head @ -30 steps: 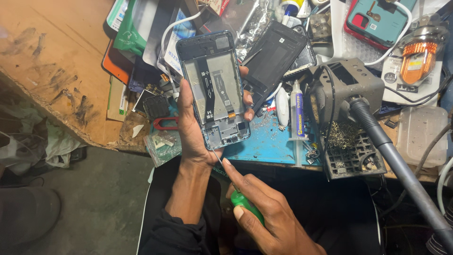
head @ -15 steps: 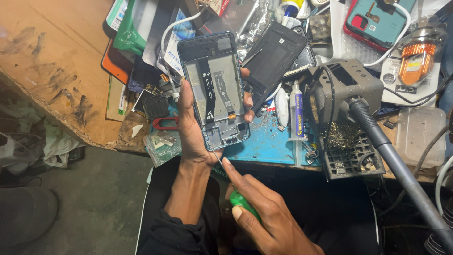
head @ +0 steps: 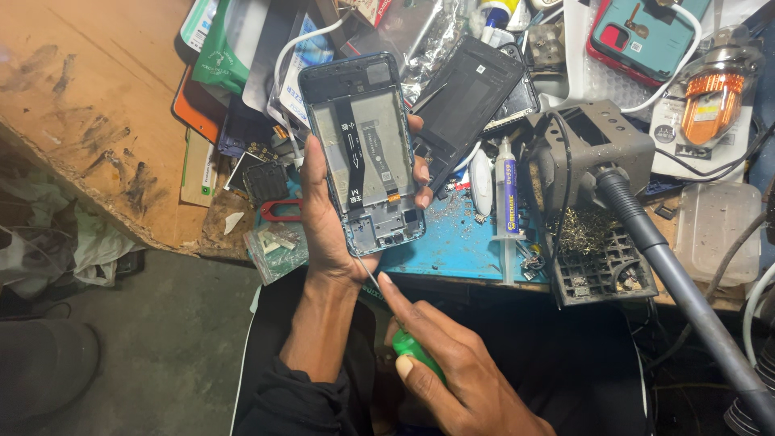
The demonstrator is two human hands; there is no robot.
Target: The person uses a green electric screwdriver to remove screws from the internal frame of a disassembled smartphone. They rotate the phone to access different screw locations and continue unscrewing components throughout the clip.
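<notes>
I see little change; my right hand with the green-handled screwdriver has crept slightly up toward the opened phone; my left hand has tilted that phone a touch.

The left hand gripped an opened phone with its back cover off — ribbon cables and a bare frame showing. The right hand held a green-handled screwdriver, its thin tip touching the phone's lower edge. Beneath lay a blue mat — beside it a syringe tube.
</notes>
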